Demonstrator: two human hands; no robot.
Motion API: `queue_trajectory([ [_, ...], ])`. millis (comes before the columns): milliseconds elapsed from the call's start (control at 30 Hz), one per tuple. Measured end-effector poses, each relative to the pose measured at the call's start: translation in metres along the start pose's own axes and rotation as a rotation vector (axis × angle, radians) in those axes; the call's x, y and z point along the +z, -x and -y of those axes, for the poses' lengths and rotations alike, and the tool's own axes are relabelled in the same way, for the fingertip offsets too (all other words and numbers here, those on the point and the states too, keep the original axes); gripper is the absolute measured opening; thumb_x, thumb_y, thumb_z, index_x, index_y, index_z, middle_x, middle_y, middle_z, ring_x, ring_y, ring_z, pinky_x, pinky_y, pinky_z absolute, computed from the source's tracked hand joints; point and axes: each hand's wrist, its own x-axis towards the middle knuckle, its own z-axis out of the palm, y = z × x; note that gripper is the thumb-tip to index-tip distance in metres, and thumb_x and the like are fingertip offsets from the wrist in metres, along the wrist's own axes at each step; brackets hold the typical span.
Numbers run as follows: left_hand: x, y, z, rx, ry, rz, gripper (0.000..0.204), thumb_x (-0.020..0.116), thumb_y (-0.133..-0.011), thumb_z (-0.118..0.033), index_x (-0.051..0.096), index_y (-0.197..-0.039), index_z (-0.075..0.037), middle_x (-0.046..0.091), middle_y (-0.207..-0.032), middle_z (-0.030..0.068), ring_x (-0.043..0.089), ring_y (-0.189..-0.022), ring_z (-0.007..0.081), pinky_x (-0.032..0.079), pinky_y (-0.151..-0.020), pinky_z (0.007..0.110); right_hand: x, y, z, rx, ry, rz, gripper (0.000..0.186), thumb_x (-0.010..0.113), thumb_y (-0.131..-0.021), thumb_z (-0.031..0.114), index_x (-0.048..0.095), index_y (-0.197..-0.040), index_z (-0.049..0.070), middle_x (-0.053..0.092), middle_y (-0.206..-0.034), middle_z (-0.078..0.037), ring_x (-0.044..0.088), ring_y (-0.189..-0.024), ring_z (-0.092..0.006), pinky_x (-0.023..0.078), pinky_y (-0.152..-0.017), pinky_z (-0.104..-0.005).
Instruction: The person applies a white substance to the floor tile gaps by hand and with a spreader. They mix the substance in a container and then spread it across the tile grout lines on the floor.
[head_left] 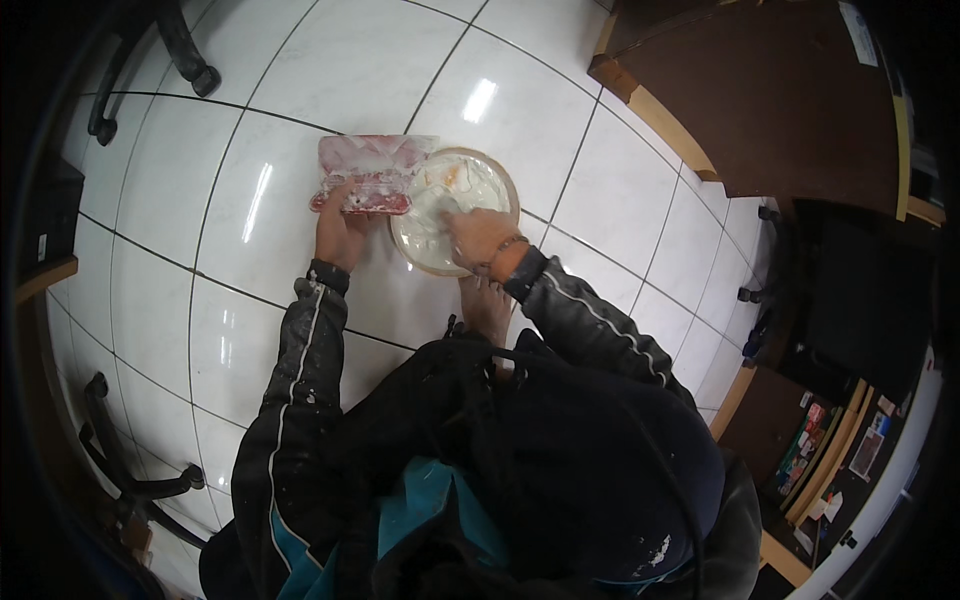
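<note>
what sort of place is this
Probably an office or similar workroom: there are wheeled chair bases near the edges, brown desk-like furniture at upper right, and a glossy white tiled floor.

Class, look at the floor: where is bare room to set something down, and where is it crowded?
Bare white tile lies left of the red tool, toward the chair bases, and right of the tub, toward the brown cabinet. The middle is crowded: left hand gripping the tool, right hand over the tub's white paste, bare foot by its near rim.
</note>
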Motion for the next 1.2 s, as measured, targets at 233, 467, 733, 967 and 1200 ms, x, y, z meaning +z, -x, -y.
queue_trajectory([
  [233,0.010,0.004,-0.001,-0.033,-0.007,-0.023,0.030,0.049,-0.090,-0.020,0.048,-0.115,-0.003,0.057,-0.113,0.0119,0.056,-0.104,0.0266,0.045,-0.090,0.043,-0.012,-0.010,-0.012,-0.083,0.080,-0.028,0.027,0.063,-0.070,0.021,0.061,-0.090,0.004,0.065,-0.077,-0.017,0.064,-0.076,-0.0359,0.051,-0.066,-0.0453],
  [467,0.008,0.007,-0.005,-0.055,-0.031,-0.025,0.033,0.048,-0.090,-0.021,0.047,-0.118,-0.002,0.056,-0.116,0.0129,0.056,-0.105,0.0286,0.044,-0.091,0.045,-0.008,-0.007,-0.008,-0.105,0.152,0.232,0.027,0.068,-0.067,0.022,0.063,-0.085,0.003,0.065,-0.077,-0.019,0.064,-0.078,-0.0368,0.052,-0.067,-0.0439],
  [733,0.012,0.002,-0.002,-0.087,0.099,0.088,0.038,0.048,-0.090,-0.022,0.045,-0.121,0.000,0.055,-0.118,0.0163,0.053,-0.109,0.0318,0.042,-0.094,0.048,0.002,-0.036,-0.013,-0.103,-0.031,-0.084,0.027,0.066,-0.068,0.024,0.067,-0.084,0.002,0.065,-0.077,-0.022,0.065,-0.071,-0.0382,0.053,-0.063,-0.0431],
  [967,0.010,0.005,-0.004,-0.032,-0.016,0.008,0.034,0.048,-0.090,-0.019,0.046,-0.118,0.001,0.054,-0.118,0.0176,0.052,-0.110,0.0325,0.042,-0.094,0.049,-0.025,0.005,-0.006,-0.105,0.141,0.110,0.020,0.061,-0.067,0.017,0.066,-0.081,0.004,0.065,-0.077,-0.019,0.065,-0.075,-0.0347,0.052,-0.065,-0.0421],
  [1200,0.012,0.005,0.001,-0.073,0.058,0.034,0.032,0.048,-0.090,-0.018,0.048,-0.116,0.001,0.054,-0.118,0.0173,0.054,-0.108,0.0324,0.044,-0.092,0.048,0.015,0.020,-0.002,-0.094,0.170,0.048,0.017,0.063,-0.069,0.018,0.067,-0.080,0.005,0.067,-0.077,-0.015,0.067,-0.075,-0.0313,0.052,-0.063,-0.0420],
])
